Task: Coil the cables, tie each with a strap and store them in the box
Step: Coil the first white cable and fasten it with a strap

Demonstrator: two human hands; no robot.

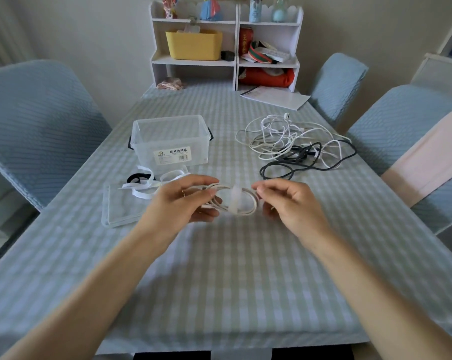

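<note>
A coiled white cable (249,211) hangs between both hands above the table, with a white strap (236,200) wrapped round its middle. My left hand (183,201) grips the coil's left end. My right hand (289,198) pinches its right end. The clear plastic box (170,141) stands open behind my left hand, with nothing visible inside. Loose white straps and one black strap (147,184) lie in front of the box. To the right lies a tangle of white cables (274,136) and a dark cable (305,162).
The box's clear lid (121,209) lies flat left of my left hand. A white shelf unit (224,45) with a yellow bin stands at the table's far end, papers (274,96) beside it. Blue-covered chairs flank the table on both sides.
</note>
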